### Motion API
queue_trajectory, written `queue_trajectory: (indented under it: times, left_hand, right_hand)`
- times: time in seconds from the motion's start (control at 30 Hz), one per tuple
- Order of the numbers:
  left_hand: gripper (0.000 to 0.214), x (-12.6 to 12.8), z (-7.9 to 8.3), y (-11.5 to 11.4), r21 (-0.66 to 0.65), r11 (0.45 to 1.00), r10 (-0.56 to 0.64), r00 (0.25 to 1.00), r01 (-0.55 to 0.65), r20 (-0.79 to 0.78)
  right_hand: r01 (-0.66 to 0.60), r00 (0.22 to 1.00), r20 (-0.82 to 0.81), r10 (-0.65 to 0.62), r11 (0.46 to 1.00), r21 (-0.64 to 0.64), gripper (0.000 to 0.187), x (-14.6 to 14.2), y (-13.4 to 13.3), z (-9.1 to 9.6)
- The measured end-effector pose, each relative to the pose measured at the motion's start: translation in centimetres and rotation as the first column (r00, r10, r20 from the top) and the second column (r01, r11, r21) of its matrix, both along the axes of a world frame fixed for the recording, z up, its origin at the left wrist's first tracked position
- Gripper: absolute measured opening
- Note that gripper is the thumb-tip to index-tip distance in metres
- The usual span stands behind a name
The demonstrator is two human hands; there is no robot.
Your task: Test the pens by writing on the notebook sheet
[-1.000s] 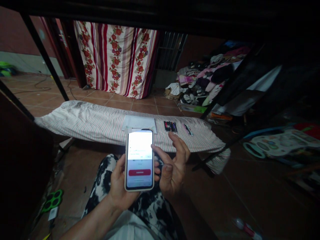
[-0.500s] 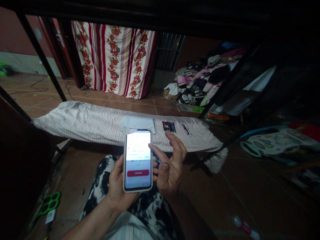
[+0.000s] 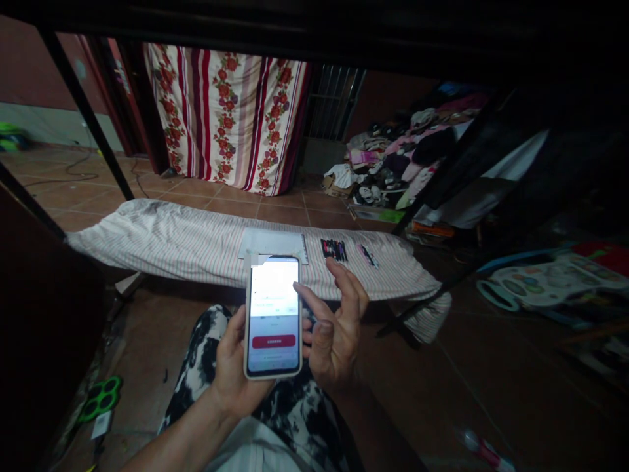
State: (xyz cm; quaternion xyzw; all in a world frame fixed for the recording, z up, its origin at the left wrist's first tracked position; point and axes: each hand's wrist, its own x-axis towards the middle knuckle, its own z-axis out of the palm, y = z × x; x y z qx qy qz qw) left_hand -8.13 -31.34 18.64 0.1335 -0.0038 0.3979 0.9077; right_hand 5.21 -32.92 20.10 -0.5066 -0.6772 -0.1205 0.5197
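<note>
A smartphone (image 3: 273,328) in a pale case lies upright in my left hand (image 3: 236,367), its lit screen showing a white panel above a red button. The thumb rests along the left edge and fingertips show at the right. My right hand (image 3: 337,328) is open beside it, index finger pointing at the screen's right edge; whether it touches cannot be told. Behind the phone, a spiral notebook (image 3: 275,241) lies on a striped cloth (image 3: 187,239). To its right are several pens (image 3: 333,249) in a row and a few more pens (image 3: 368,255) apart.
A floral curtain (image 3: 226,118) hangs at the back. Clothes (image 3: 398,154) are heaped at the back right. Dark metal posts (image 3: 83,111) frame the view. A green four-ringed object (image 3: 101,398) lies at lower left, a bottle-like object (image 3: 486,451) at lower right.
The whole view has shifted very slightly. Both hands and the phone keep the same pose, and the screen looks the same.
</note>
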Motion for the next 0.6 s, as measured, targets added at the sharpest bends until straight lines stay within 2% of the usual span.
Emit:
queue_trajectory:
  times: [0.6]
  left_hand:
    - [0.045, -0.07, -0.21, 0.08, 0.003, 1.0, -0.001, 1.0, 0.001, 0.008]
  right_hand:
    - [0.008, 1.0, 0.017, -0.008, 1.0, 0.017, 0.052, 0.01, 0.12, 0.05]
